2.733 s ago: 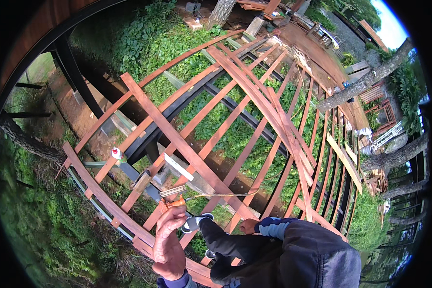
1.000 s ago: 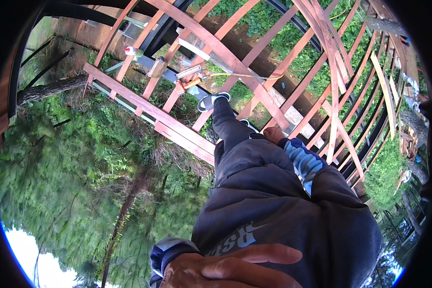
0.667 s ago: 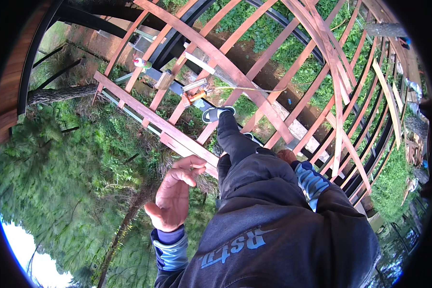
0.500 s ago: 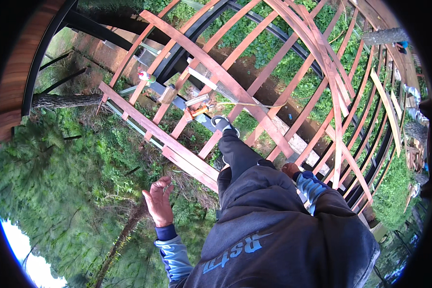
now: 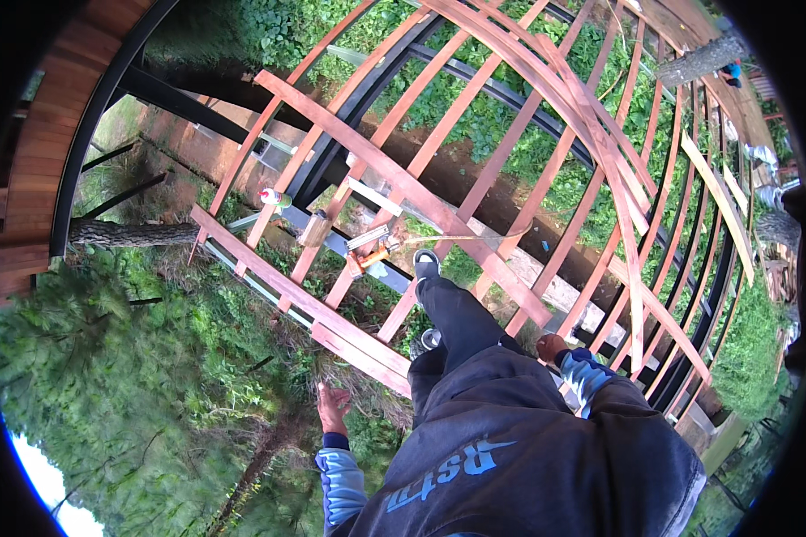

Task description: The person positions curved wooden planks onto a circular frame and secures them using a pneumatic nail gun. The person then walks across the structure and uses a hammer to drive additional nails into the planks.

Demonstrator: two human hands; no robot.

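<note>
My left hand (image 5: 334, 407) hangs out over the greenery at the lower left, holding nothing, with its fingers apart. My right hand (image 5: 552, 347) is at my right side, above the reddish wooden joists. Its fingers are curled in, and whatever they may hold is hidden. Neither hand touches the timber framing visibly. Ahead of my feet, an orange power tool that looks like a nail gun (image 5: 367, 258) lies across the framing, a thin tan hose (image 5: 448, 237) running off to its right. Beyond it are a short wood block (image 5: 315, 229) and a white bottle with a red cap (image 5: 275, 198).
My shoe (image 5: 426, 264) stands on a dark beam between open joists, with ground and plants showing below. A long loose plank (image 5: 376, 143) crosses the joists. More planks (image 5: 622, 179) lie stacked to the right. A tree trunk (image 5: 703, 58) rises at the upper right.
My left hand has lowered and shifted right, closer to my body. The view has turned slightly and my feet are placed differently. My right hand stays at my side.
</note>
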